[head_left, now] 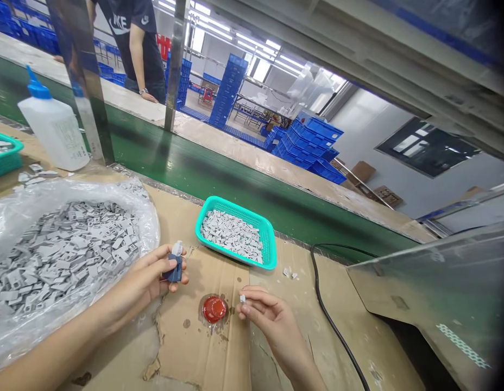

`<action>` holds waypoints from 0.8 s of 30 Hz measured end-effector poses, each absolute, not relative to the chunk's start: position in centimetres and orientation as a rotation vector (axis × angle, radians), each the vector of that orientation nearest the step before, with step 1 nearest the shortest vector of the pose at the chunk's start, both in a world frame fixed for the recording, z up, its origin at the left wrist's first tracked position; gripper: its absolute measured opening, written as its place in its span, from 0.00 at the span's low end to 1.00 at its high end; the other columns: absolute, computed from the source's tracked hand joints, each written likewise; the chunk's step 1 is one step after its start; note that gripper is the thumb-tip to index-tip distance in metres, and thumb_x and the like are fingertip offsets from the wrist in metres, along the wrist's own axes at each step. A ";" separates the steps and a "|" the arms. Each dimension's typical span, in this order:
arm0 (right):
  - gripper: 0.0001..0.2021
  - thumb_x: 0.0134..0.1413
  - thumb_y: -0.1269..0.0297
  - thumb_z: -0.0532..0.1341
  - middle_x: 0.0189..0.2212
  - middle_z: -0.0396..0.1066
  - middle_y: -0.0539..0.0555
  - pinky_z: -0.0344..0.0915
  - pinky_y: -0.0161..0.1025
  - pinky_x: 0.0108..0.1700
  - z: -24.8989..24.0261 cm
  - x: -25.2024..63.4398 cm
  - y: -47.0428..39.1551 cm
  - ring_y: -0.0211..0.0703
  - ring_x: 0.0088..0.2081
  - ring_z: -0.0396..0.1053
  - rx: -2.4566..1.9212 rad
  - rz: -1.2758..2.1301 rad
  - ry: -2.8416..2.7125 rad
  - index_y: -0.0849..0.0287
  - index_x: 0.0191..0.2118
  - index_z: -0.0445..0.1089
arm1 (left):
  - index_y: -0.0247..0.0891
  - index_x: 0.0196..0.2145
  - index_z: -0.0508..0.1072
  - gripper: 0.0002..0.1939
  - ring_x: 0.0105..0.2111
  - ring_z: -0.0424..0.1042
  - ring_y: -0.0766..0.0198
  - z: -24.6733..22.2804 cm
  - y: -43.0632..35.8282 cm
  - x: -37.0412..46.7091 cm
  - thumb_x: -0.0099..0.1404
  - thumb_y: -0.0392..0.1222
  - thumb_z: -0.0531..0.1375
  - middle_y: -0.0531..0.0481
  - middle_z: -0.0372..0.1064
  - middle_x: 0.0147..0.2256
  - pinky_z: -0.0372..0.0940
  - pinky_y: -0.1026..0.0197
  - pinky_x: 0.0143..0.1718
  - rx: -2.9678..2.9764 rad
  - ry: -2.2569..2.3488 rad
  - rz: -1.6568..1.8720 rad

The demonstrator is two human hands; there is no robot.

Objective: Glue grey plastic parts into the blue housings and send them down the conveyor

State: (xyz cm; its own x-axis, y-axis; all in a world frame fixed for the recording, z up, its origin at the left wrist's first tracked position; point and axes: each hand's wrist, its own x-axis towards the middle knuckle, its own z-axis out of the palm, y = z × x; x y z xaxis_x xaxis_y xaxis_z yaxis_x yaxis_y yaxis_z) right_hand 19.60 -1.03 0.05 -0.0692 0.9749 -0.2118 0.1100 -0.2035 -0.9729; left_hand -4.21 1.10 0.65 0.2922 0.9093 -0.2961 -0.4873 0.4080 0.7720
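Note:
My left hand (154, 274) is closed on a small dark blue block (173, 270), with a pale grey plastic piece (177, 248) sticking up from its top. Between the thumb and fingertips of my right hand (272, 320) is a small white-grey plastic piece (243, 299). A red, wet-looking round cup or lid (214, 309) lies on the cardboard between my hands, with dark wet spots around it. Behind them stands a turquoise basket (269, 239) of small light grey pieces (231, 233). Left of my left hand, a plastic-lined container (152, 217) holds a large heap of grey pieces (81, 244).
A white squeeze bottle (56, 127) with a blue nozzle stands at the back left, near a green basket (10, 163). A black cable (325, 309) crosses the right side. Beyond the green conveyor belt (244, 174), a person (133, 49) stands near blue crates (304, 141).

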 end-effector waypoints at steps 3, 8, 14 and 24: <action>0.07 0.42 0.65 0.62 0.33 0.66 0.54 0.67 0.38 0.31 0.4 19.0 -1.3 0.39 0.27 0.68 -1.412 1.295 -1.457 0.59 0.31 0.72 | 0.38 0.34 0.68 0.08 0.29 0.65 0.68 0.4 1.1 -4.1 0.54 0.38 0.56 0.52 0.63 0.30 0.58 0.68 0.24 0.608 0.810 1.012; 0.06 0.47 0.70 0.57 0.28 0.69 0.54 0.66 0.36 0.31 0.8 18.0 -1.9 0.40 0.29 0.67 -1.509 0.834 -1.916 0.59 0.33 0.69 | 0.38 0.35 0.67 0.08 0.29 0.66 0.68 0.2 1.2 -4.1 0.55 0.38 0.56 0.52 0.63 0.29 0.58 0.69 0.24 0.606 0.818 1.005; 0.07 0.50 0.72 0.55 0.27 0.69 0.55 0.66 0.36 0.31 1.1 17.4 -2.3 0.41 0.30 0.68 -1.366 0.558 -2.106 0.58 0.27 0.69 | 0.38 0.34 0.68 0.06 0.30 0.66 0.68 -0.3 1.2 -4.1 0.56 0.38 0.55 0.53 0.63 0.30 0.58 0.69 0.25 0.641 0.817 0.988; 0.07 0.50 0.71 0.56 0.25 0.70 0.55 0.67 0.35 0.27 0.2 17.5 -2.0 0.41 0.27 0.69 -1.317 0.507 -2.096 0.58 0.29 0.72 | 0.42 0.39 0.67 0.12 0.45 0.65 0.59 -0.2 1.0 -4.0 0.54 0.39 0.59 0.47 0.68 0.40 0.61 0.62 0.42 0.749 0.884 0.916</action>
State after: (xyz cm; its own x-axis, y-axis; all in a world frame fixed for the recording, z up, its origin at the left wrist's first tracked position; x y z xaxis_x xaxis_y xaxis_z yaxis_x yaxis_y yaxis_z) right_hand 17.48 -1.99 0.21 -0.3234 0.9014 0.2880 0.6700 0.4331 -0.6030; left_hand -3.96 1.00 -0.15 0.3266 0.8927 -0.3105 -0.3427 0.4181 0.8413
